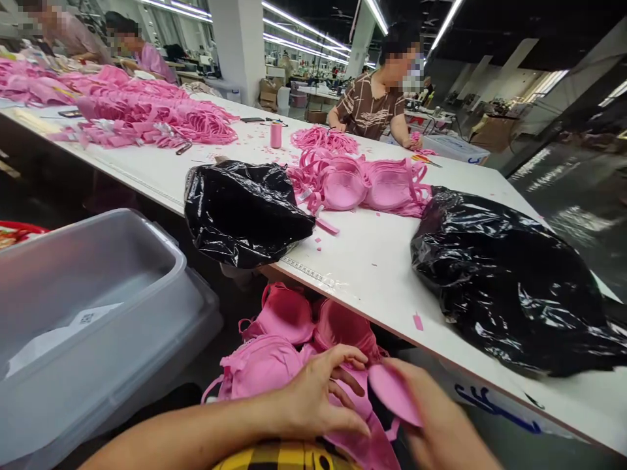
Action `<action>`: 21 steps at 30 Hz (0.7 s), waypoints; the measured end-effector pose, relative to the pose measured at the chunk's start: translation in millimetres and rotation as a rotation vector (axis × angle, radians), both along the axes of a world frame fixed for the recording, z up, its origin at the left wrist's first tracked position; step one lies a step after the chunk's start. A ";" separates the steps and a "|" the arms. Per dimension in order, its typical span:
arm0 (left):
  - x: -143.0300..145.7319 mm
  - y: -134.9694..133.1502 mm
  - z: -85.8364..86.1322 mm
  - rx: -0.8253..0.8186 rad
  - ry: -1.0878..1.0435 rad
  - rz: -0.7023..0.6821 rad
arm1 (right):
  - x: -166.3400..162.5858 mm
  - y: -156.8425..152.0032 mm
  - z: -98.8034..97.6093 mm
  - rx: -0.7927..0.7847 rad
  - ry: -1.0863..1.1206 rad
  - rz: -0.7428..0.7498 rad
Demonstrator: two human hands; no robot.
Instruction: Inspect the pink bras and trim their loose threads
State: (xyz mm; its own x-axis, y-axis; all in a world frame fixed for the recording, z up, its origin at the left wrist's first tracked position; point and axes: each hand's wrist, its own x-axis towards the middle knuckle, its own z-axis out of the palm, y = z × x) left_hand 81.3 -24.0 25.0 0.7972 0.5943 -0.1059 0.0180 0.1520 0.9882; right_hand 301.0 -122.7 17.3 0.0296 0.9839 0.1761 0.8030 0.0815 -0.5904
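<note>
Several pink bras (pixel 264 365) lie stacked on my lap below the table edge, their cups facing up. Over them hovers my left hand (pixel 318 395), fingers curved and apart, nothing visible in its grasp. In my right hand (pixel 434 408), slightly blurred, is a thin rounded pink bra pad (pixel 396 395), held on edge between thumb and fingers. A pink strap hangs just below the pad. Behind the stack, darker pink bra cups (pixel 287 316) lean toward the table. Whether the pad touches the bra beneath is hard to tell.
The white table (pixel 372 267) bears black plastic bags (pixel 245 212) (pixel 509 281), a row of pink bras (pixel 345 183), pink straps (pixel 157 108) and a thread spool (pixel 275 134). A grey plastic bin (pixel 142 333) stands at left. A co-worker (pixel 375 98) works across the table.
</note>
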 end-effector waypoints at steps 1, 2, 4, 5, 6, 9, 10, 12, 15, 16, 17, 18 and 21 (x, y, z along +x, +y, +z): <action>2.1 -5.6 -4.8 0.049 0.007 0.027 | -26.1 5.6 -10.6 0.021 -0.033 0.076; 2.5 -9.0 -9.9 0.116 0.032 0.063 | -45.9 12.7 -19.1 0.047 -0.057 0.105; -1.4 -10.8 -19.4 0.227 0.108 0.142 | -67.1 26.0 -28.0 0.047 -0.048 0.144; -5.2 -10.2 -23.6 0.252 0.142 0.180 | -70.3 30.6 -28.5 0.030 -0.015 0.172; -9.6 -9.2 -27.5 0.263 0.165 0.213 | -70.1 33.8 -27.0 -0.002 0.033 0.210; -22.6 -7.4 -38.1 0.287 0.192 0.300 | -59.0 37.4 -18.8 -0.147 0.231 0.281; -25.7 -7.5 -41.6 0.284 0.181 0.331 | -54.7 37.7 -17.3 -0.202 0.315 0.271; -29.3 -8.3 -48.2 0.243 0.136 0.383 | -48.4 38.0 -18.4 -0.282 0.513 0.226; -29.8 -9.2 -54.9 0.178 0.071 0.397 | -46.7 38.1 -27.3 -0.291 0.760 0.183; -29.4 -9.1 -55.8 0.171 0.061 0.396 | -47.8 38.2 -30.3 -0.280 0.800 0.171; -29.0 -8.9 -56.3 0.172 0.057 0.394 | -49.4 38.5 -32.6 -0.276 0.819 0.158; -28.6 -8.5 -56.3 0.177 0.057 0.391 | -51.3 38.8 -34.1 -0.277 0.828 0.142; -27.5 -7.7 -55.1 0.178 0.062 0.387 | -55.2 40.2 -34.6 -0.273 0.815 0.086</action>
